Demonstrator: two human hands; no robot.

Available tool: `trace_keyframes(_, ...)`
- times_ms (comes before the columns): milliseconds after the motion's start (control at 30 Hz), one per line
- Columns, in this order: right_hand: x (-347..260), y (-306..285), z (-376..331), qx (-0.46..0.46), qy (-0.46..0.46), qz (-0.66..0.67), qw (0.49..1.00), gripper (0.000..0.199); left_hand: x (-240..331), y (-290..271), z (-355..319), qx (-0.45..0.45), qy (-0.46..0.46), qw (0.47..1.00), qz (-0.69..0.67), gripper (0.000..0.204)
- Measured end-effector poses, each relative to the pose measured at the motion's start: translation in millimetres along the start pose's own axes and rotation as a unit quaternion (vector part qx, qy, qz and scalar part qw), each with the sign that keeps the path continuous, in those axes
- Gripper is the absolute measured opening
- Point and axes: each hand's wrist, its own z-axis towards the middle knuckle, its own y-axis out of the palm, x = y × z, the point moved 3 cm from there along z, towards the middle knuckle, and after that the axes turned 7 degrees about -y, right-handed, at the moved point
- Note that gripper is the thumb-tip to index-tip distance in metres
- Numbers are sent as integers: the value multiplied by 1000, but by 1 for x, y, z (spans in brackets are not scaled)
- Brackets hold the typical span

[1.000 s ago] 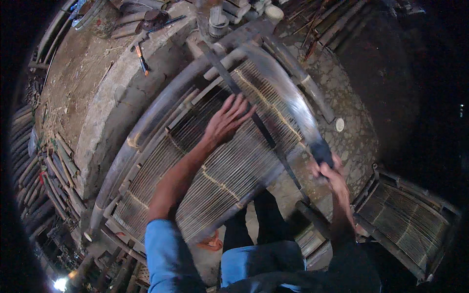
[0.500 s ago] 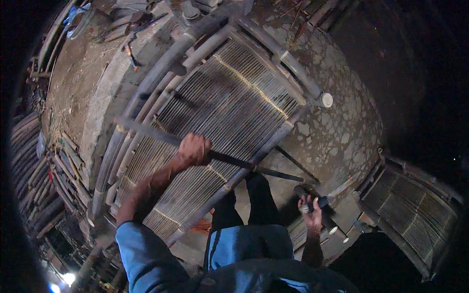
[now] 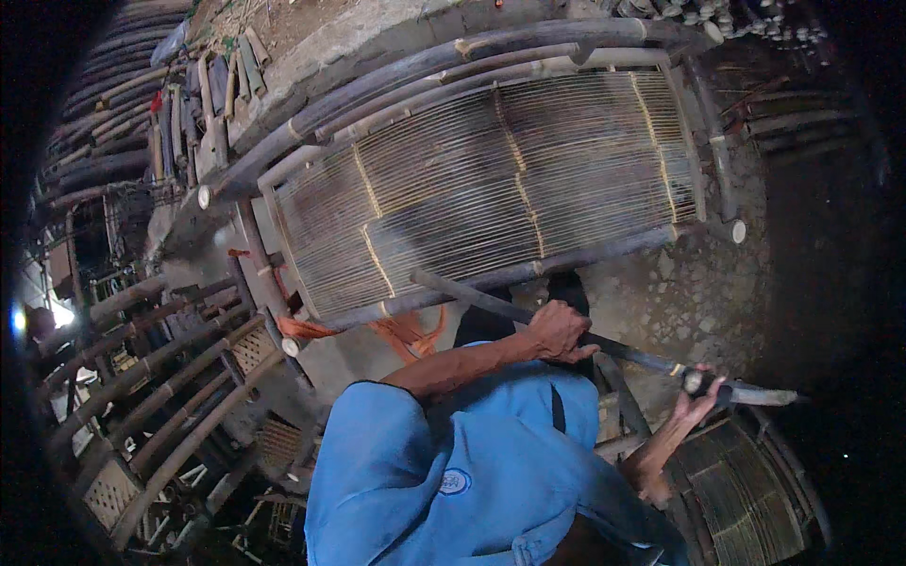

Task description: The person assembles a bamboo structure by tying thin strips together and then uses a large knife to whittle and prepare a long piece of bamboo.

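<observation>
A long dark bamboo pole (image 3: 642, 357) slants across in front of my body, its left end beside the front rail of a bamboo bench. My left hand (image 3: 562, 332) is closed round the pole near its middle. Toward the pole's pale right end, my right hand (image 3: 696, 401) grips a short dark cylinder (image 3: 696, 381) with a round, light end. It is at the pole; whether the two are joined I cannot tell. The bench (image 3: 604, 259) has a seat of thin slats crossed by yellowish bindings and stands just beyond my legs.
Orange strips (image 3: 411, 330) hang at the bench's near left. A second slatted bamboo piece (image 3: 746, 500) stands at lower right. Bamboo frames (image 3: 160, 377) crowd the left, with stacked poles (image 3: 109, 123) at the far left. Cut bamboo ends (image 3: 736, 19) lie at the far right.
My view has turned, so the bench now lies more level across it. The pole has moved off the seat toward my body and right. My right hand has come up to the pole.
</observation>
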Motion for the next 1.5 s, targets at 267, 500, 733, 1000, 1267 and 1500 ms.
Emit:
trace_keyframes(267,-123,147,-7,166,-256,11,952,54,35,56,35,-100,72,992,-31,48)
trace_keyframes(500,-146,197,-12,130,-355,-28,925,18,97,-77,110,79,151,977,-127,45)
trace_keyframes(733,-80,125,-11,7,-286,-193,939,27,253,-312,152,154,118,878,-438,67)
trace_keyframes(1000,-68,45,0,-158,-155,-170,960,26,345,-410,155,311,66,893,-317,110)
trace_keyframes(1267,-55,23,-6,-199,-111,-122,966,21,428,-385,197,189,130,908,-351,109)
trace_keyframes(1500,-43,35,-3,-215,-44,-246,944,22,499,-506,271,186,205,927,-253,34)
